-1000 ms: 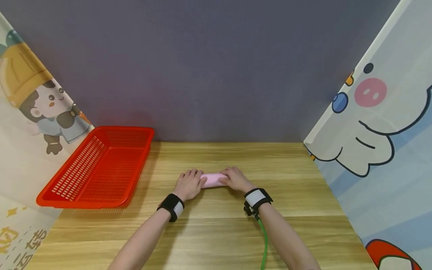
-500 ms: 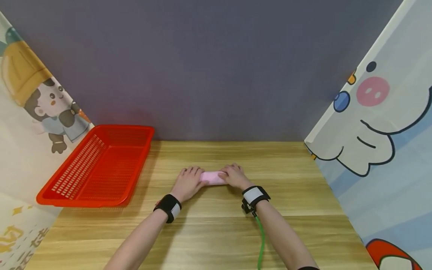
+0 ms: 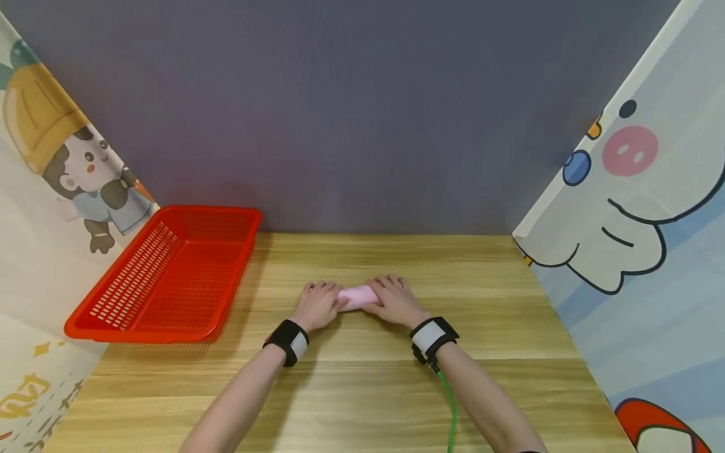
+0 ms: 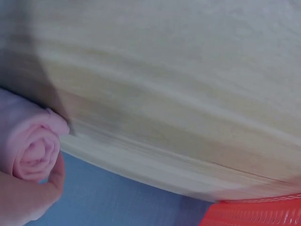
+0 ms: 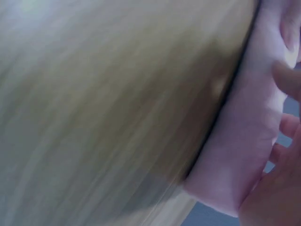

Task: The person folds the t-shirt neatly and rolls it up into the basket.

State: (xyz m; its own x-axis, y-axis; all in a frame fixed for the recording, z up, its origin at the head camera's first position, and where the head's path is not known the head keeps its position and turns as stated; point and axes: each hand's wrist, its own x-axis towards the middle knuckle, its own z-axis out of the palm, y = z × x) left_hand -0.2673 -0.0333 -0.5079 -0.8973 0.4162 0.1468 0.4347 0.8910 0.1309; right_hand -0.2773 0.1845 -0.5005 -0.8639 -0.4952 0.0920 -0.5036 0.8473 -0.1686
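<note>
A pink towel (image 3: 357,297), rolled into a short cylinder, lies on the wooden table between both hands. My left hand (image 3: 317,306) grips its left end, the thumb on the near side. On the right end, my right hand (image 3: 396,302) holds the roll with its fingers over the far side. In the left wrist view, the towel (image 4: 35,150) shows its spiral end beside the fingers of the left hand (image 4: 28,200). The right wrist view shows the long smooth side of the towel (image 5: 240,122), with the right hand (image 5: 277,193) along it.
A red plastic basket (image 3: 241,270) with slotted sides stands on the left of the table (image 3: 362,390). A grey panel (image 3: 362,126) rises behind, and printed cloths hang at both sides. A green cable (image 3: 453,415) runs from the right wrist strap.
My right hand has shifted slightly and covers more of the towel's right end, its thumb further in. The roll's right end has tilted slightly away. The left hand stays nearly in place.
</note>
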